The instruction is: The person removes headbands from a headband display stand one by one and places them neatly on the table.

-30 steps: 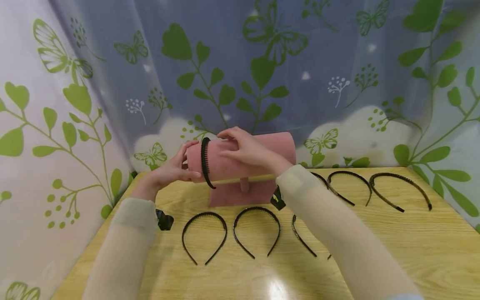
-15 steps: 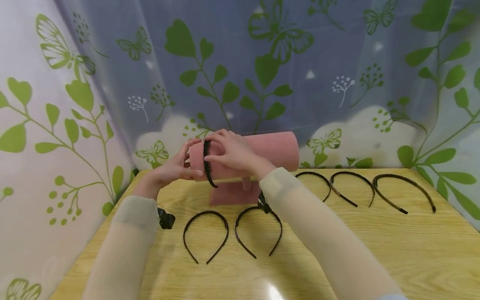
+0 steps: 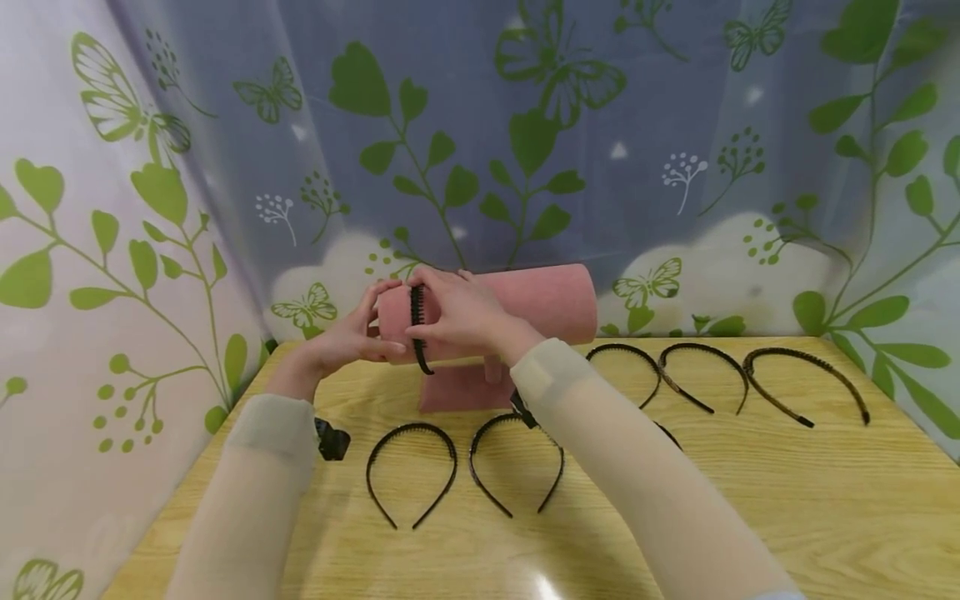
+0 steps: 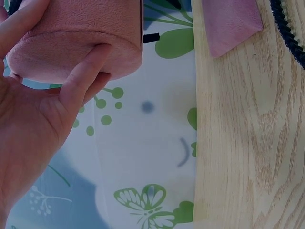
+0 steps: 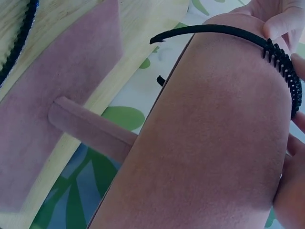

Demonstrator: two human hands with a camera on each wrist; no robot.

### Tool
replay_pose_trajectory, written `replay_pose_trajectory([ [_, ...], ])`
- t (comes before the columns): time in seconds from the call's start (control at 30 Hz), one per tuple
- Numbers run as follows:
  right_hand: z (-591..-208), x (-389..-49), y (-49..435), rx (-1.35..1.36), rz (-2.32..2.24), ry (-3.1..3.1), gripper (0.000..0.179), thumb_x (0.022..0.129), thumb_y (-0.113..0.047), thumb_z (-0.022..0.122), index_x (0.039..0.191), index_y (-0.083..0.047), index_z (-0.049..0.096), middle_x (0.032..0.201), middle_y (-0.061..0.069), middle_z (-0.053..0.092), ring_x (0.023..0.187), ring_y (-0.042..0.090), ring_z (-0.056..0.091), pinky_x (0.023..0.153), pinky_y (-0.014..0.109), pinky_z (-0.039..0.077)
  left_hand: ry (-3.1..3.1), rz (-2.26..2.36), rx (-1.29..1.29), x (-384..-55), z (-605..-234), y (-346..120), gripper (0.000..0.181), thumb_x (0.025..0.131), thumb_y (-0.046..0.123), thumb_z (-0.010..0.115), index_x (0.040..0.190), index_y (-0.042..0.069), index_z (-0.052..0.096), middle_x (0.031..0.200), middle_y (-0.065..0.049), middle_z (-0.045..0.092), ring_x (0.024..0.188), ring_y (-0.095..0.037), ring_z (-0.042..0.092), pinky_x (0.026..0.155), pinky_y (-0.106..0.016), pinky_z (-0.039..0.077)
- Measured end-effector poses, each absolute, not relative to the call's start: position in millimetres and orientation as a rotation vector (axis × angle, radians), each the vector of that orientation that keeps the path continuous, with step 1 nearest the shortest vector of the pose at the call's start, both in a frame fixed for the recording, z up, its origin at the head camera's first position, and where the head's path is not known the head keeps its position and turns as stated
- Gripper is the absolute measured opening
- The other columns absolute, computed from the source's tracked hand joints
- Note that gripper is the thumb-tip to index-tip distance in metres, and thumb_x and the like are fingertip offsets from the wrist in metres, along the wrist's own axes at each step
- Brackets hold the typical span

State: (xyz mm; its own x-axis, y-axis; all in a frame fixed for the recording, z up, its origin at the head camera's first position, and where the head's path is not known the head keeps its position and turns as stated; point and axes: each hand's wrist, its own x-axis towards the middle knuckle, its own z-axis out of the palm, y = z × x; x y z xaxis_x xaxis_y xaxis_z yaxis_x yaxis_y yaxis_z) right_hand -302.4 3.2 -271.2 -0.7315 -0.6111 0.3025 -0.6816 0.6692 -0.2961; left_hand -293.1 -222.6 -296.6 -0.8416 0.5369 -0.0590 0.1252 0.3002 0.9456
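Observation:
A pink plush-covered display stand (image 3: 551, 300) has a thick horizontal roll on a short post and a flat base. My left hand (image 3: 341, 340) grips the roll's left end; in the left wrist view its thumb (image 4: 90, 71) presses against the end face. Around the roll near that end sits a black toothed headband (image 3: 417, 310), its tips reaching below the roll. My right hand (image 3: 468, 312) lies over the roll with thumb and fingertips on this headband, pinching it. In the right wrist view, the headband's teeth (image 5: 286, 71) face the plush, and only part of the right hand shows.
Two dark headbands (image 3: 411, 427) lie in front of the stand on the wooden table (image 3: 750, 517). Three more (image 3: 702, 346) lie at the back right, and another peeks out from behind the right sleeve (image 3: 615, 450). A patterned curtain (image 3: 480, 125) hangs behind.
My right hand has moved left along the roll, from beside the headband onto it. The headband has shifted slightly to the right. The left hand keeps its grip on the roll's end.

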Motion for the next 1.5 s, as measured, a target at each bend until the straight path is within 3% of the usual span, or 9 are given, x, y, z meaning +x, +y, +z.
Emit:
replay_pose_trajectory([
  [0.27, -275.3, -298.5, 20.4, 1.026, 0.543, -2.761, 0.071, 0.088, -0.050, 0.068, 0.144, -0.018, 0.037, 0.146, 0.000, 0.042, 0.136, 0.015, 0.036, 0.115, 0.046, 0.009, 2.210, 1.563, 0.591, -294.3, -301.2, -221.8, 0.092, 0.092, 0.008, 0.068, 0.152, 0.040, 0.006, 0.157, -0.013, 0.014, 0.134, -0.040, 0.034, 0.089, -0.054, 0.046],
  [0.53, -279.8, -297.2, 51.3, 0.987, 0.596, -2.714, 0.069, 0.087, -0.049, 0.069, 0.142, -0.019, 0.040, 0.150, 0.004, 0.037, 0.139, 0.019, 0.033, 0.116, 0.043, 0.007, 2.207, 1.572, 0.608, -295.4, -298.6, -222.4, 0.094, 0.091, 0.007, 0.068, 0.153, 0.037, 0.004, 0.157, -0.015, 0.012, 0.135, -0.041, 0.033, 0.088, -0.051, 0.047],
  [0.83, -281.9, -294.3, 84.5, 0.929, 0.615, -2.686, 0.068, 0.087, -0.048, 0.070, 0.139, -0.014, 0.044, 0.150, 0.004, 0.037, 0.138, 0.021, 0.034, 0.115, 0.043, 0.011, 2.199, 1.566, 0.600, -291.7, -295.3, -221.6, 0.094, 0.092, 0.007, 0.067, 0.153, 0.037, 0.003, 0.158, -0.013, 0.009, 0.138, -0.040, 0.028, 0.092, -0.056, 0.043],
  [1.1, -278.9, -290.5, 101.4, 0.954, 0.623, -2.671, 0.070, 0.086, -0.046, 0.072, 0.140, -0.011, 0.043, 0.147, 0.006, 0.040, 0.135, 0.024, 0.037, 0.115, 0.044, 0.014, 2.213, 1.559, 0.595, -292.0, -297.2, -221.5, 0.093, 0.092, 0.007, 0.067, 0.153, 0.036, 0.003, 0.158, -0.014, 0.008, 0.137, -0.041, 0.028, 0.089, -0.049, 0.047],
  [1.37, -280.6, -297.1, 106.6, 1.004, 0.561, -2.663, 0.089, 0.084, -0.045, 0.075, 0.152, -0.010, 0.029, 0.151, 0.008, 0.035, 0.137, 0.028, 0.033, 0.113, 0.047, 0.018, 2.211, 1.566, 0.590, -295.4, -301.6, -222.8, 0.094, 0.092, 0.007, 0.068, 0.153, 0.038, 0.004, 0.158, -0.014, 0.010, 0.136, -0.041, 0.031, 0.088, -0.049, 0.047],
  [1.5, -279.7, -300.0, 106.0, 1.009, 0.541, -2.659, 0.085, 0.083, -0.046, 0.074, 0.149, -0.010, 0.036, 0.151, 0.009, 0.033, 0.137, 0.030, 0.032, 0.112, 0.049, 0.020, 2.207, 1.565, 0.596, -296.7, -300.4, -221.7, 0.094, 0.091, 0.007, 0.068, 0.153, 0.038, 0.004, 0.157, -0.014, 0.010, 0.136, -0.041, 0.032, 0.089, -0.049, 0.048],
])
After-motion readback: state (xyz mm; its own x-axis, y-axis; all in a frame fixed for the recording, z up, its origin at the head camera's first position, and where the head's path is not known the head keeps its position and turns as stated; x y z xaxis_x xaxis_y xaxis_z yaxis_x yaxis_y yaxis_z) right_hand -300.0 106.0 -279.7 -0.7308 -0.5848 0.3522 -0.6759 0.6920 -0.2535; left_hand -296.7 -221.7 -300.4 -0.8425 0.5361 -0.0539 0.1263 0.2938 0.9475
